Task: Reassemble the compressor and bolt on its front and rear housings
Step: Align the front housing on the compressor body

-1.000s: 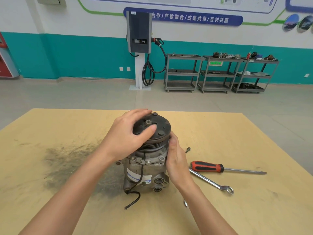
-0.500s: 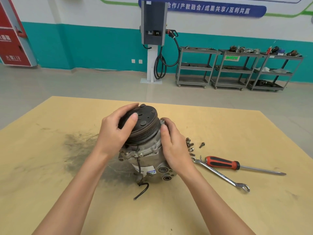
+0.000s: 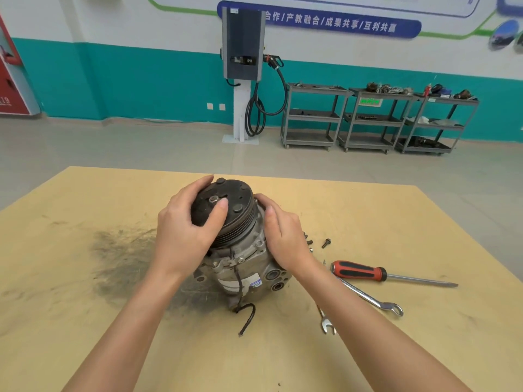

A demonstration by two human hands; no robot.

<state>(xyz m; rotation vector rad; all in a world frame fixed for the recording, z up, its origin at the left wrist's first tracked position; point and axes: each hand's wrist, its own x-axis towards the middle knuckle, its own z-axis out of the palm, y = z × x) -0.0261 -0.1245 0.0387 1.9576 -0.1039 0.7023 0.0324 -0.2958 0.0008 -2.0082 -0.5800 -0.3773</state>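
The compressor stands on the tabletop, its long axis tipped so the clutch pulley faces up and leans toward the left. The left hand cups the pulley from the left, thumb laid across the clutch face, a wide grip holding it. The right hand clasps the front housing just below the pulley, fingers curled round its far side. The loose bolts lie just right of that hand, so it is the nearer one to fetch them. Its palm hides the housing seam; whether any bolts are seated there I cannot tell. The screwdriver and wrench lie further right.
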